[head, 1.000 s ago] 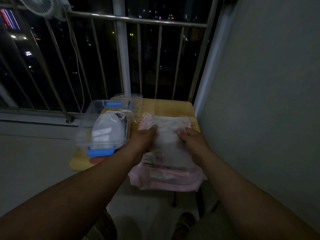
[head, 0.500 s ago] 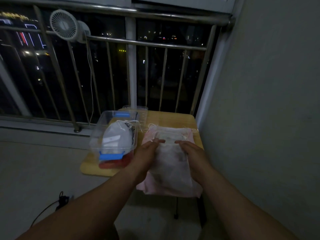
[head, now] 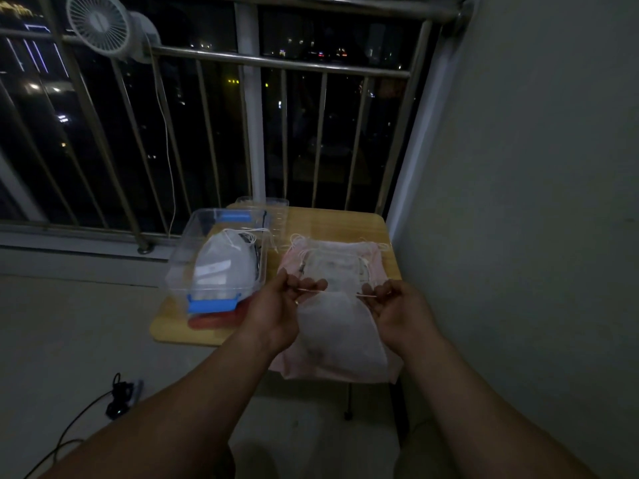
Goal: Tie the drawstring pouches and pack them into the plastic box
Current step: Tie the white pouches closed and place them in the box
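Note:
A white drawstring pouch (head: 340,331) hangs between my hands above the near edge of the small wooden table (head: 345,223). My left hand (head: 276,305) pinches its left drawstring and my right hand (head: 397,305) pinches the right one, the cords drawn taut sideways. Under it lies a stack of pink and white pouches (head: 332,261). To the left stands the clear plastic box (head: 193,243) with blue latches, holding a tied white pouch (head: 224,261).
The box's clear lid (head: 273,209) lies behind it at the table's far edge. A red object (head: 211,321) shows under the box. A metal railing (head: 276,60) with a clip fan (head: 100,24) stands behind; a wall is at the right. Cables (head: 117,399) lie on the floor.
My hands left the top of the pouch stack, took the white pouch's drawstrings and pulled them apart; the pouch has come toward me. The camera tilted up.

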Available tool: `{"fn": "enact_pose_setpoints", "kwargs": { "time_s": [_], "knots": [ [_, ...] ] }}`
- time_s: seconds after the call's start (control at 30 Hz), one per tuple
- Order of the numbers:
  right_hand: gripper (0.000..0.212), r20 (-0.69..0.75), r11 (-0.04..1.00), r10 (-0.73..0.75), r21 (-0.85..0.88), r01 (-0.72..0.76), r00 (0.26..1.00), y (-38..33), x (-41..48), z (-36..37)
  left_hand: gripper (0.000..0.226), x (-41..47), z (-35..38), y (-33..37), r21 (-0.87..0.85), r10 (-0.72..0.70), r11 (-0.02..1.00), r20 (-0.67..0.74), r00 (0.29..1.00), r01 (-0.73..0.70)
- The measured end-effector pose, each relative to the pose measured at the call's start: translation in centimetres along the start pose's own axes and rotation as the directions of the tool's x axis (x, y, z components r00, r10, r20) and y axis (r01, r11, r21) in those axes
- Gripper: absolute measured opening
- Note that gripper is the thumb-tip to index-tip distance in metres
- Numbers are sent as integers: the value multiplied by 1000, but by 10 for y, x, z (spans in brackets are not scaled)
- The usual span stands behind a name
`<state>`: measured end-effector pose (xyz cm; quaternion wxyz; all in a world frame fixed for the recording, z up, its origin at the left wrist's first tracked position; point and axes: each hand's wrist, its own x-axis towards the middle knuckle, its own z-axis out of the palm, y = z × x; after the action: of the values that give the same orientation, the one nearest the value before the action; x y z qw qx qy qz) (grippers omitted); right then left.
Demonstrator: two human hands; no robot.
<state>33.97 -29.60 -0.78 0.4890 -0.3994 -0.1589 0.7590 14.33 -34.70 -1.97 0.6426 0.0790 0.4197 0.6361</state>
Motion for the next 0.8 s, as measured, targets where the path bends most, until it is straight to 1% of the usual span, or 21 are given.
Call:
{"fn": "enact_pose_setpoints", "kwargs": {
  "time_s": [0.07,0.13,0.17,0.2,0.23,0.27,0.3,0.33,0.37,0.4,0.43,0.47,0.5,0.53,0.57,0.6,0.63,0.67,0.73,0.77,0.8],
  "knots": [
    [31,-10,1000,-8,-23,8,1000,-1,6,5,45,0,5,1,9,-11,1000,-16,1000,11],
    [30,-29,998,-20,-67,18,999,0,12,11,46,2,10,2,106,29,994,-21,999,-27],
    [29,-40,995,-26,-98,22,999,1,14,15,47,0,13,3,198,74,977,1,997,-73],
    [28,-41,986,-51,-161,44,998,1,14,17,47,-1,16,3,323,122,937,51,991,-132],
    [26,-22,963,-94,-257,85,995,0,13,21,45,-4,20,6,485,163,851,119,979,-201],
    [24,20,910,-152,-388,147,988,-3,10,26,41,-5,23,9,628,184,731,198,963,-269],
    [22,90,818,-209,-530,225,974,-5,8,30,42,-5,25,12,746,179,576,283,942,-334],
    [21,179,697,-254,-648,308,951,-7,6,35,48,-5,27,14,818,152,415,369,917,-398],
    [21,268,579,-280,-719,384,922,-9,2,42,50,-6,31,17,849,122,286,426,896,-443],
    [22,346,489,-293,-747,451,891,-11,-2,48,47,-9,35,18,860,112,203,455,883,-469],
    [22,406,423,-294,-757,499,865,-12,-3,54,41,-13,39,20,856,114,155,481,869,-493],
    [22,450,375,-294,-757,535,843,-12,-5,59,36,-15,44,21,844,124,145,502,856,-516],
    [20,471,350,-301,-754,556,829,-11,-6,61,34,-18,48,21,834,137,156,512,848,-529],
    [19,443,376,-318,-752,541,838,-8,-5,62,35,-19,51,22,830,153,162,513,845,-534],
    [19,380,454,-326,-741,496,866,-6,-4,61,38,-21,54,23,825,170,191,506,846,-532],
    [20,312,522,-309,-734,434,898,-4,-3,59,39,-22,55,23,821,186,250,479,858,-513],
    [21,273,547,-280,-742,387,920,-1,-3,56,39,-21,56,23,811,193,323,449,873,-488],
    [21,275,505,-251,-781,368,928,2,-6,51,40,-20,57,23,801,199,383,415,888,-460],
    [18,328,381,-199,-842,382,923,10,-12,41,40,-18,59,22,793,209,441,364,908,-420],
    [16,347,358,-188,-847,393,919,13,-15,38,39,-16,58,20,796,217,450,341,914,-404],
    [14,357,360,-183,-843,400,916,16,-16,35,39,-13,56,19,806,223,447,319,921,-388]
  ]
}}
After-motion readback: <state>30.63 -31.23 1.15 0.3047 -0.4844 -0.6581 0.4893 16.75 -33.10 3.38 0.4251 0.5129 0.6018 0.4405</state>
